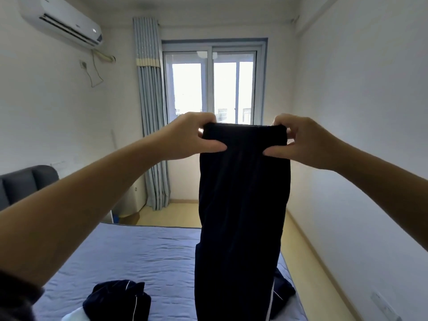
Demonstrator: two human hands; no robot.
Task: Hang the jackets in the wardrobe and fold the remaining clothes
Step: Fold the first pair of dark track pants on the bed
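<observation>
1. The dark trousers (243, 205) are held up in the air above the bed (139, 251), in front of the window (213, 86). The waistband is at the top, stretched level between the two hands. The legs hang straight down together, and their lower ends are cut off by the bottom edge of the view.
2. The left end of the waistband is gripped by the left hand (192, 137). The thumb is laid across the front of the cloth and the fingers (206, 119) are curled over the top edge, so the band is pinched between them.
3. The right end is gripped the same way by the right hand (303, 142): thumb in front, fingers (281, 120) curled over the top, cloth pinched between.
4. A crumpled dark garment (118, 297) with thin white piping lies on the near left part of the bed's blue-grey cover. A pale item (74, 315) lies just beside it, cut off at the bottom edge; what it is cannot be told.
5. More dark cloth (283, 290) with a white line lies on the bed behind the hanging legs, to the right. Most of it is hidden, and whether it is a separate garment cannot be told.
6. A grey headboard (23, 184) is seen at the left, partly covered by the left forearm.
7. A gathered curtain (150, 112) hangs left of the window, and an air conditioner (62, 19) is mounted high on the left wall, partly cut off by the top edge.
</observation>
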